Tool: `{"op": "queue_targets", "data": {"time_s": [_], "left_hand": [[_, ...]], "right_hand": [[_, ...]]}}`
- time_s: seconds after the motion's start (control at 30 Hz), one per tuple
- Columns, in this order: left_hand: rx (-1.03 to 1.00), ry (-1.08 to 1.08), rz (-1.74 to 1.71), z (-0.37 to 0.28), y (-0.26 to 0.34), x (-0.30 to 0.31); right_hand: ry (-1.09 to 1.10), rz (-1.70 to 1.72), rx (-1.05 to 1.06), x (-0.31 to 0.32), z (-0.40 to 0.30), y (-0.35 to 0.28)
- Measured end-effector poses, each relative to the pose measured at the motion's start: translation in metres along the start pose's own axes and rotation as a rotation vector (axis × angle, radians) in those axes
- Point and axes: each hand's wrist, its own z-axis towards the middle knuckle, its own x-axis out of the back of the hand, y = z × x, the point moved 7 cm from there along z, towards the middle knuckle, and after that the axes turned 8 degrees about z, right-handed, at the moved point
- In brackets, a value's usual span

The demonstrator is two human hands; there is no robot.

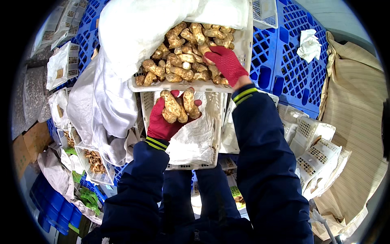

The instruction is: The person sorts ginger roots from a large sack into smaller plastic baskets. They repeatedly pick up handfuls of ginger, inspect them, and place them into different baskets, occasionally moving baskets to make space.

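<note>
My left hand, in a red glove, cradles several thick brown mushrooms with pale mottled stems. It is over a lower white plastic basket lined with white cloth. My right hand, gloved in red too, has its fingertips around one mushroom at the right side of the upper white basket. Many more mushrooms lie heaped in that basket. White cloth covers its left and far parts.
Blue plastic pallets lie beyond and to the right, with a crumpled white cloth on one. White baskets stand at right. On the left are draped white fabric and a small basket of mushrooms. Striped beige fabric hangs far right.
</note>
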Motion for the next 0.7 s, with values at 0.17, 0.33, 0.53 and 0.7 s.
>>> {"op": "queue_targets", "data": {"time_s": [0.17,0.33,0.53,0.7], "left_hand": [[0.019,0.041,-0.032,0.003,0.006,-0.002],[0.02,0.02,-0.06,0.007,0.001,-0.007],[-0.151,0.034,0.028,0.023,0.012,-0.02],[-0.228,0.053,-0.084,0.036,0.023,-0.025]], "right_hand": [[-0.26,0.532,0.148,-0.005,-0.045,-0.03],[-0.197,0.989,-0.079,-0.01,-0.055,-0.016],[-0.017,0.438,0.037,-0.022,-0.083,-0.021],[0.316,-0.011,0.452,-0.051,-0.124,-0.05]]}}
